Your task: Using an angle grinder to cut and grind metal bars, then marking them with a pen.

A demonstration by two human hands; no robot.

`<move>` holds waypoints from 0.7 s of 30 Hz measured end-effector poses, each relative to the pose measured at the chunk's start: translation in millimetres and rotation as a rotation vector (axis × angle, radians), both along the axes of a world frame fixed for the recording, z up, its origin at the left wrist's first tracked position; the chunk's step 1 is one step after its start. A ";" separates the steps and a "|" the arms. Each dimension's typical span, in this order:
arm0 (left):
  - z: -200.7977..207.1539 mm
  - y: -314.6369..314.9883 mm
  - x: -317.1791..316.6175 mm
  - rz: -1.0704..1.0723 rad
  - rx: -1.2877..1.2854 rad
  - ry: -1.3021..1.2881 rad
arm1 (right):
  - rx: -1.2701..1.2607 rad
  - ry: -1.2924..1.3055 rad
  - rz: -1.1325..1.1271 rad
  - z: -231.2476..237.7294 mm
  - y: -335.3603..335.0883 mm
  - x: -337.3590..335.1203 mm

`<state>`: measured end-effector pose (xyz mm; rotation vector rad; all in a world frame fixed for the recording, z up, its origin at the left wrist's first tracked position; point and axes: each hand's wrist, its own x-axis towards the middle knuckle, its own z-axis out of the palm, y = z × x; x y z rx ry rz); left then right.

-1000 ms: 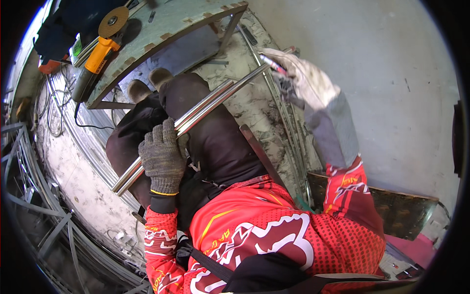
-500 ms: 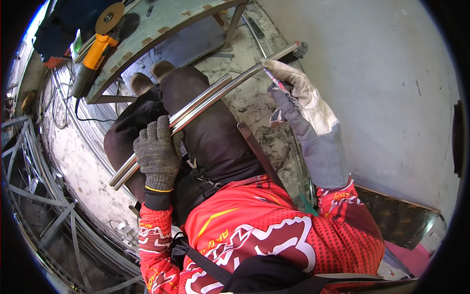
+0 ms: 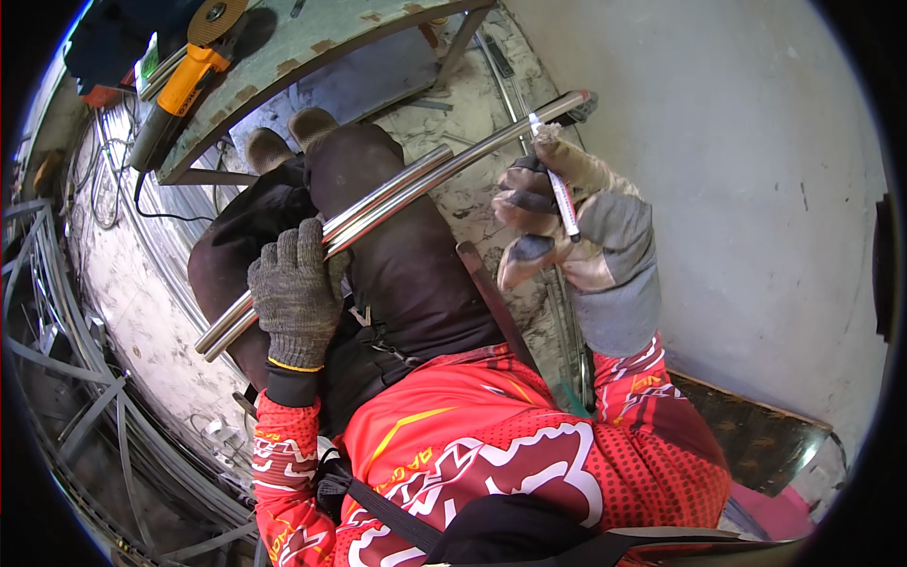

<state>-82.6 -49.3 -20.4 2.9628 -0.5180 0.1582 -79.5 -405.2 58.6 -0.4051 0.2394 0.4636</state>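
Right now, your left hand, in a grey knit glove, is gripping two shiny metal tubes with its fingers closed round them; they are lying side by side across your thighs, slanting up to the right. The longer tube is extending past the shorter one, toward the wall. Your right hand, in a pale work glove, is holding a white marker between thumb and bent fingers, its upper end overlapping the longer tube from this view; I cannot tell whether they are touching. Beyond your knees, an orange grinder is resting along the worktop's left edge, its dark handle pointing toward the near left corner.
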 end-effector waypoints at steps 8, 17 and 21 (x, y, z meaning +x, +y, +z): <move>0.9 1.1 0.4 0.004 -0.025 -0.007 | -0.482 0.031 0.009 -26.0 28.4 2.7; 0.8 2.0 0.4 0.000 -0.054 -0.026 | -1.349 -0.941 0.437 -34.0 22.9 11.7; 2.4 2.8 -0.5 0.004 -0.042 0.000 | -1.984 -1.165 0.548 30.7 48.8 8.6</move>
